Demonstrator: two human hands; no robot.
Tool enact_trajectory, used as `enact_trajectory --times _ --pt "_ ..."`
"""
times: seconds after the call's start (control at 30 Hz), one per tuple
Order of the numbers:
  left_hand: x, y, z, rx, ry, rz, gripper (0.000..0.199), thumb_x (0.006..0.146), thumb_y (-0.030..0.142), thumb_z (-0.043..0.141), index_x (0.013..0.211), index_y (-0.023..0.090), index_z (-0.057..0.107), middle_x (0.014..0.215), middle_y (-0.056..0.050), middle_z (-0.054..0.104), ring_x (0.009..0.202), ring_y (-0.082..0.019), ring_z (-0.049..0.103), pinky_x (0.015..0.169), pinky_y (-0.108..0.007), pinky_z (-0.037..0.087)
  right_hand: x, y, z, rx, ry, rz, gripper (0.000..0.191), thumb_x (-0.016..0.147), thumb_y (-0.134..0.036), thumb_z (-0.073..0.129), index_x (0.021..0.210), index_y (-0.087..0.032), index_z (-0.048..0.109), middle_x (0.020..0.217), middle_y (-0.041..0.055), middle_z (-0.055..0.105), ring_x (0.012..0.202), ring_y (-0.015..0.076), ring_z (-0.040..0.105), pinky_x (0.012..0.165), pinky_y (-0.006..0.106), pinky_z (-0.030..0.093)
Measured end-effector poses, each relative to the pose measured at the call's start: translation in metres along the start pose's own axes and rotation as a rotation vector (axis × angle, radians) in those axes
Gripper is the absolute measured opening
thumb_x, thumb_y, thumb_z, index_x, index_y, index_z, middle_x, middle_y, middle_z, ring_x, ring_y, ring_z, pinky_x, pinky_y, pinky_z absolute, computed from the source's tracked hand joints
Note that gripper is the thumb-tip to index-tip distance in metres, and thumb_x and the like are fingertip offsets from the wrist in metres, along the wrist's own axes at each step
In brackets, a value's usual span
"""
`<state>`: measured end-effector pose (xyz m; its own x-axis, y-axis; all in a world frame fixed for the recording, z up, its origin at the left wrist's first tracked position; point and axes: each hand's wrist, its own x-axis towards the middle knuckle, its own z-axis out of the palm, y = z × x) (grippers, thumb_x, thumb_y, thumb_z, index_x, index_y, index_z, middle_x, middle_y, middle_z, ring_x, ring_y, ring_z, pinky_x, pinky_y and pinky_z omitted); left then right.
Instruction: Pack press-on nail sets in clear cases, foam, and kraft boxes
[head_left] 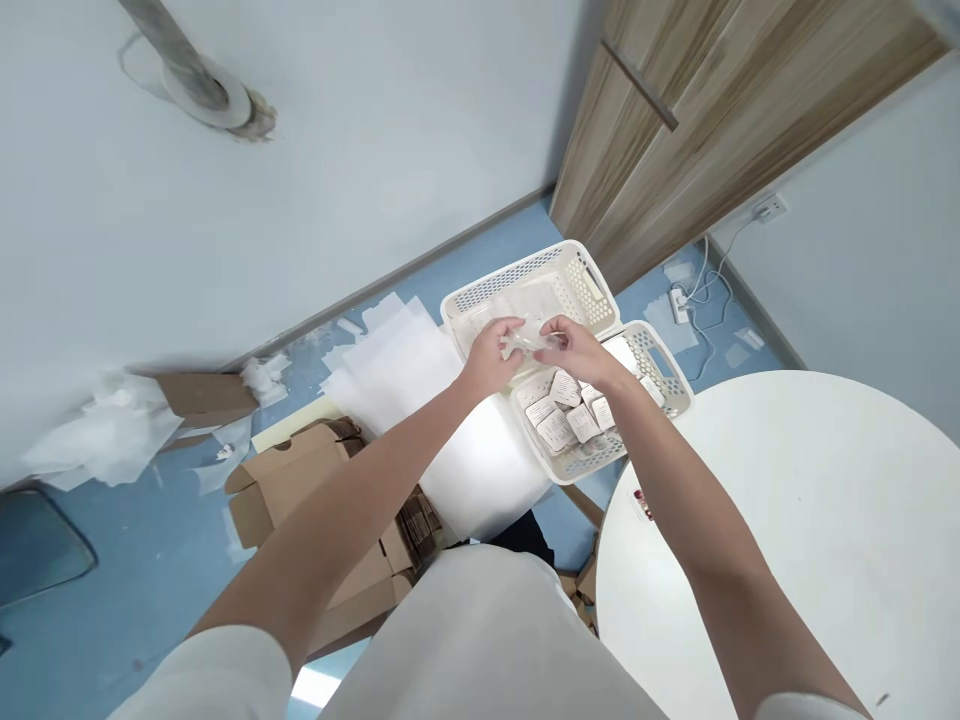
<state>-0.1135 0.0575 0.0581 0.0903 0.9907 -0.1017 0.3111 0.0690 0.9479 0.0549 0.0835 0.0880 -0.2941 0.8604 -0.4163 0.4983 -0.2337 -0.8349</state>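
A crumpled, clear plastic bag [531,334] is stretched between my two hands, above the place where two baskets meet. My left hand [491,355] pinches its left side. My right hand [576,350] grips the right side, fingers curled. Behind the hands is a white perforated basket [459,300] with clear plastic in it. The nearer white basket [679,385], under my right forearm, holds several small white cards with rounded corners and printed text [555,430]. Whether anything is inside the bag I cannot make out.
White foam sheets [480,470] lie left of the baskets. Flattened cardboard boxes [300,470] are stacked at the lower left. A round white table [810,500] stands on the right. A power strip with cables [679,305] lies by the wooden cabinet [675,110]. Plastic scraps [112,430] litter the floor.
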Motion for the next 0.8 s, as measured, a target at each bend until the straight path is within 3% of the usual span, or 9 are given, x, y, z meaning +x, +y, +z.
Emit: enact_trajectory --times 0.13,0.27,0.4,0.6,0.8 --pt "-0.059 0.015 -0.018 0.037 -0.010 0.087 0.028 0.074 0.022 0.057 0.102 0.020 0.056 0.107 -0.006 0.058 0.102 -0.019 0.053 0.085 -0.035 0.042 -0.064 -0.017 0.021 0.228 -0.053 -0.025 0.032 0.065 -0.040 0.062 0.088 -0.020 0.053 0.086 -0.0015 0.054 0.072 0.0117 0.048 0.068 0.026 0.039" --pt "-0.121 0.024 -0.028 -0.018 -0.042 0.113 0.026 0.076 0.027 0.056 0.101 0.021 0.057 0.105 -0.005 0.059 0.098 -0.018 0.054 0.083 -0.034 0.041 -0.137 -0.021 0.058 0.320 0.021 -0.032 0.033 0.071 -0.047 0.058 0.091 -0.020 0.055 0.087 0.0007 0.057 0.079 0.0142 0.051 0.073 0.029 0.041" --pt "-0.180 0.028 -0.022 -0.150 -0.110 0.114 0.028 0.077 0.030 0.056 0.103 0.021 0.057 0.098 -0.005 0.062 0.091 -0.016 0.056 0.082 -0.031 0.042 -0.217 -0.013 0.100 0.458 0.140 -0.053 0.042 0.067 -0.042 0.064 0.103 -0.024 0.053 0.102 0.0037 0.058 0.089 0.0181 0.055 0.078 0.033 0.043" --pt "-0.252 0.045 0.007 -0.280 -0.431 0.057 0.032 0.075 0.034 0.058 0.103 0.018 0.057 0.094 -0.006 0.061 0.082 -0.015 0.056 0.071 -0.027 0.044 -0.324 0.013 0.148 0.566 0.468 -0.001 0.037 0.071 -0.043 0.060 0.103 -0.024 0.054 0.098 0.0036 0.059 0.078 0.0169 0.058 0.073 0.034 0.046" --pt "-0.296 0.074 0.036 -0.459 -0.762 -0.046 0.048 0.068 0.034 0.067 0.110 0.017 0.052 0.093 -0.006 0.060 0.085 -0.016 0.057 0.075 -0.027 0.044 -0.398 0.031 0.167 0.717 0.733 0.011 0.033 0.070 -0.044 0.060 0.096 -0.023 0.058 0.090 0.0017 0.059 0.074 0.0151 0.058 0.075 0.034 0.045"
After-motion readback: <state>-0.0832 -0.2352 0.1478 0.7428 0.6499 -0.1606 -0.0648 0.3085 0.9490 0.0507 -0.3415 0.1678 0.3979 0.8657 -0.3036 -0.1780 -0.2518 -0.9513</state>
